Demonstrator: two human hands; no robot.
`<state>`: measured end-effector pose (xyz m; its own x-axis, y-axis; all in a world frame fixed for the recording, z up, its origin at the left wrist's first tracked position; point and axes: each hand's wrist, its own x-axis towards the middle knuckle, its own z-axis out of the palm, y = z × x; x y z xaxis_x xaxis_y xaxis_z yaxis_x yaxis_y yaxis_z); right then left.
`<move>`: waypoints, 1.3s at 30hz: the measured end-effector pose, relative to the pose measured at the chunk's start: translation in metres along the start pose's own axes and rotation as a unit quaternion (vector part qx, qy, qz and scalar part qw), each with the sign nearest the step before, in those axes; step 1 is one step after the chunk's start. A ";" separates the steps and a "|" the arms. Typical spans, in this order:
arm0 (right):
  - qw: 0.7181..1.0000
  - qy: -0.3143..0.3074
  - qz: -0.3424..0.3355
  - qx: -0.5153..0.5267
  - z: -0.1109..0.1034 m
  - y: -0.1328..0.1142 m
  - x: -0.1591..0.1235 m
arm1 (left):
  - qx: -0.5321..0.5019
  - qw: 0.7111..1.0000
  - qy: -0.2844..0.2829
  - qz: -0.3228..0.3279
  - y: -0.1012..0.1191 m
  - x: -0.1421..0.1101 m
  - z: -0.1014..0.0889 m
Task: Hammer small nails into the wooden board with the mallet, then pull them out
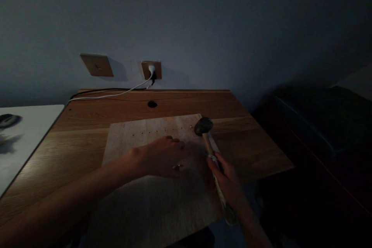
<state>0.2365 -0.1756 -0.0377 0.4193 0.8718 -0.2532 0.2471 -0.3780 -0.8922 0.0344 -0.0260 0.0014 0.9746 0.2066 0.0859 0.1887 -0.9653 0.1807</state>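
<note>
A hammer (203, 126) with a dark metal head and a pale wooden handle is gripped by my right hand (228, 180). Its head is over the far right corner of a pale wooden board (124, 205), beside a small bright bit (191, 126), perhaps a nail. Small dark dots (149, 132), nails or holes, run in a row along the board's far side. My left hand (162, 157) lies over the board's middle with its fingers bent. A tiny shiny piece (178, 167) shows at those fingers; dim light hides what it is.
Under the board is a brown wooden desk (252, 139) with a round cable hole (152, 104). A white cable (116, 93) and a black one lead to a wall outlet (147, 70). A white surface (35, 124) adjoins on the left. Dark furniture (319, 124) stands right.
</note>
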 end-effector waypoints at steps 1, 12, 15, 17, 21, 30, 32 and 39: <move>1.000 0.001 0.000 -0.001 0.000 0.000 0.000 | 0.017 1.000 -0.010 0.009 0.007 -0.004 0.004; 1.000 -0.017 -0.006 0.022 0.001 -0.009 -0.002 | -0.169 0.976 0.115 -0.076 -0.055 0.037 0.003; 0.999 -0.021 -0.008 0.027 0.001 -0.007 -0.003 | -0.205 0.958 0.147 -0.138 -0.078 0.046 0.017; 0.999 -0.019 -0.011 0.023 0.001 -0.006 -0.003 | -0.221 0.954 0.143 -0.143 -0.085 0.046 0.027; 1.000 -0.020 -0.012 0.020 0.000 -0.006 -0.003 | -0.247 0.943 0.157 -0.158 -0.088 0.040 0.034; 0.999 -0.023 -0.012 0.026 0.000 -0.008 -0.002 | -0.236 0.938 0.180 -0.180 -0.088 0.037 0.035; 0.999 -0.021 -0.012 0.033 0.001 -0.009 -0.002 | -0.227 0.940 0.185 -0.177 -0.087 0.037 0.036; 0.999 -0.019 -0.003 0.047 -0.001 -0.009 -0.002 | -0.199 0.954 0.178 -0.133 -0.089 0.040 0.041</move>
<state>0.2341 -0.1738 -0.0287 0.3852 0.8853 -0.2605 0.1647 -0.3437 -0.9245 0.0612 0.0616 -0.0511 0.7822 0.5458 0.3004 0.2939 -0.7484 0.5946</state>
